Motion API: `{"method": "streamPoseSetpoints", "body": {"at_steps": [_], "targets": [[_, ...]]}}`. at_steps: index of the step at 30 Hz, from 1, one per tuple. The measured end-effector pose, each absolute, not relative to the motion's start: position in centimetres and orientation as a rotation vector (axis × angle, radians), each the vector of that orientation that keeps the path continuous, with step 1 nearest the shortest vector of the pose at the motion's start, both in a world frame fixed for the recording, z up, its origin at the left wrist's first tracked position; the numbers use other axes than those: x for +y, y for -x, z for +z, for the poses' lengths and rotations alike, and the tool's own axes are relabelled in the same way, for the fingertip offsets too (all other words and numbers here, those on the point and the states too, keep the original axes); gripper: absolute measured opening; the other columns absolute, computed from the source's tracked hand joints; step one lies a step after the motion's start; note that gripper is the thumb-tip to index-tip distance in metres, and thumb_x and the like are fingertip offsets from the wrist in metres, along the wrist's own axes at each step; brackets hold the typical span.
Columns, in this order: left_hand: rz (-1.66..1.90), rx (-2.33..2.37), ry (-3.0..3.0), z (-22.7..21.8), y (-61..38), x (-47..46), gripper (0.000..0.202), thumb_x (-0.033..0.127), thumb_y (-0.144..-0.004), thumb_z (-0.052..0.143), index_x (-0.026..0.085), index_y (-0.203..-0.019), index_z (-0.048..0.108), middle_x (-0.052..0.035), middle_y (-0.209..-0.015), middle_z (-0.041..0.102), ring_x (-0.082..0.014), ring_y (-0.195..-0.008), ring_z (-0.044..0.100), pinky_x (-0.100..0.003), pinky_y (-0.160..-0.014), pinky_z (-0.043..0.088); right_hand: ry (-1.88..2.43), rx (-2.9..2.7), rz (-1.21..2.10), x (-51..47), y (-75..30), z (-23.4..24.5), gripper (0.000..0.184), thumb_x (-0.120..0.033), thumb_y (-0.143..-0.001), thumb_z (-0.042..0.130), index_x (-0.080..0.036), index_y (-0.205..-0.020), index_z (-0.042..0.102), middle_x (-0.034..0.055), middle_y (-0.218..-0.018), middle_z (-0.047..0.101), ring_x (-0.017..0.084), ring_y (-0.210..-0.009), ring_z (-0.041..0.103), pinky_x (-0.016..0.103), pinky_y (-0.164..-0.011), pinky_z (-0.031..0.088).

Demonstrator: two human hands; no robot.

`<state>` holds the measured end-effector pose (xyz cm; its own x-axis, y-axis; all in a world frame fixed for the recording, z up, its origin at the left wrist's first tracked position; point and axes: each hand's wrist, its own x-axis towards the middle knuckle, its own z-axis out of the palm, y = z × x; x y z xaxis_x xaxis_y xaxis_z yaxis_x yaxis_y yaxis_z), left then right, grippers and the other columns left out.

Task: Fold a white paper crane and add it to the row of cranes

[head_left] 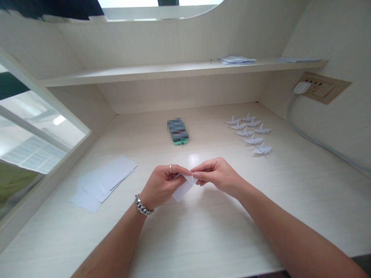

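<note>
Both hands meet over the middle of the pale wooden desk [203, 231] on one small white sheet of paper [183, 189], partly folded. My left hand [162, 184], with a ring and a metal bracelet, pinches the paper's left side. My right hand [216, 175] pinches its upper right edge with thumb and forefinger. The paper hangs just above the desk between the two hands.
A loose stack of white paper sheets [101, 183] lies to the left. Several folded paper cranes [251, 133] stand in a row at the right back. A phone [178, 132] lies behind the hands. A shelf [174, 71] holds more paper [237, 60]; a wall socket with a plug [314, 88] is at right.
</note>
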<state>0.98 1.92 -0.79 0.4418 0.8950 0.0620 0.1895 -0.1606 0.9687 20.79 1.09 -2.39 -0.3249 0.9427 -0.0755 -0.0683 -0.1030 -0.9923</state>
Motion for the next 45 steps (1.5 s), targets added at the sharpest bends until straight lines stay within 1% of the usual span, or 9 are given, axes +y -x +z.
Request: {"method": "streamPoseSetpoints", "body": {"at_steps": [4,8,11,16,21,29,36,39,45], "targets": [[0.801,0.979,-1.659,-0.6,-0.7,2.2,0.016,0.021,-0.077,0.065,0.014,-0.085,0.077,-0.0062,-0.071,0.072,-0.0118,-0.059,0.058,-0.02,-0.051,0.041,1.049,-1.312,1.543,1.0,-20.8,-2.3,0.03,-0.035,-0.065,0.08,-0.016,-0.088,0.078,0.0051,-0.065,0.071,0.013,-0.059,0.063,0.027,-0.061,0.053],[0.837,1.004,-1.577,-0.5,-0.4,2.6,0.021,0.019,-0.077,0.062,0.017,-0.092,0.077,-0.0052,-0.082,0.073,-0.0115,-0.065,0.059,-0.019,-0.055,0.043,1.088,-1.235,1.521,0.8,-20.5,-2.1,0.03,-0.033,-0.065,0.08,-0.014,-0.088,0.077,0.0052,-0.067,0.072,0.012,-0.058,0.064,0.027,-0.061,0.054],[0.889,1.042,-1.474,-0.6,-0.5,2.9,0.022,0.02,-0.079,0.06,0.017,-0.094,0.076,-0.0036,-0.079,0.072,-0.0095,-0.059,0.055,-0.018,-0.051,0.04,1.142,-1.188,1.472,0.7,-20.1,-2.2,0.029,-0.032,-0.066,0.079,-0.013,-0.088,0.077,0.0047,-0.063,0.071,0.013,-0.058,0.064,0.028,-0.061,0.054],[0.824,1.06,-1.486,-1.0,-1.0,2.8,0.024,0.032,-0.074,0.072,0.015,-0.091,0.074,-0.0044,-0.075,0.072,-0.0112,-0.059,0.058,-0.02,-0.051,0.043,1.143,-1.234,1.447,0.5,-19.8,-2.4,0.026,-0.031,-0.069,0.077,-0.013,-0.088,0.077,0.0048,-0.064,0.071,0.013,-0.061,0.065,0.028,-0.063,0.054],[0.809,1.108,-1.435,-1.2,-1.0,2.7,0.026,0.033,-0.069,0.076,0.013,-0.085,0.074,-0.0045,-0.07,0.071,-0.0115,-0.057,0.058,-0.02,-0.049,0.042,1.143,-1.242,1.459,0.4,-19.7,-2.5,0.025,-0.03,-0.069,0.077,-0.013,-0.087,0.077,0.0043,-0.064,0.07,0.013,-0.062,0.065,0.028,-0.064,0.054],[0.823,1.112,-1.439,-0.8,-1.2,2.6,0.022,0.031,-0.068,0.075,0.012,-0.08,0.074,-0.0052,-0.069,0.071,-0.0124,-0.056,0.059,-0.021,-0.05,0.042,1.141,-1.226,1.5,0.5,-19.5,-2.7,0.029,-0.035,-0.065,0.08,-0.012,-0.082,0.075,0.0045,-0.064,0.069,0.013,-0.061,0.064,0.028,-0.062,0.053],[0.896,1.027,-1.186,-0.6,-0.6,2.8,0.036,0.03,-0.072,0.073,0.013,-0.103,0.07,-0.0043,-0.07,0.071,-0.0116,-0.055,0.059,-0.021,-0.049,0.042,1.135,-1.167,1.487,0.4,-19.6,-2.6,0.029,-0.033,-0.063,0.081,-0.012,-0.083,0.076,0.0051,-0.064,0.07,0.014,-0.06,0.064,0.029,-0.062,0.053],[0.904,1.053,-1.225,-0.5,-0.6,2.8,0.033,0.035,-0.074,0.072,0.013,-0.1,0.071,-0.0052,-0.072,0.071,-0.0116,-0.056,0.059,-0.021,-0.05,0.043,1.141,-1.187,1.468,0.4,-19.6,-2.6,0.027,-0.033,-0.065,0.08,-0.013,-0.084,0.076,0.0052,-0.066,0.07,0.013,-0.06,0.063,0.028,-0.062,0.052],[0.877,1.162,-1.387,-0.7,-1.3,2.5,0.025,0.031,-0.065,0.079,0.012,-0.081,0.074,-0.0049,-0.068,0.071,-0.0129,-0.055,0.06,-0.022,-0.049,0.043,1.139,-1.228,1.421,0.4,-19.4,-2.7,0.03,-0.035,-0.067,0.078,-0.013,-0.086,0.076,0.006,-0.068,0.071,0.015,-0.063,0.064,0.031,-0.063,0.053]]}}
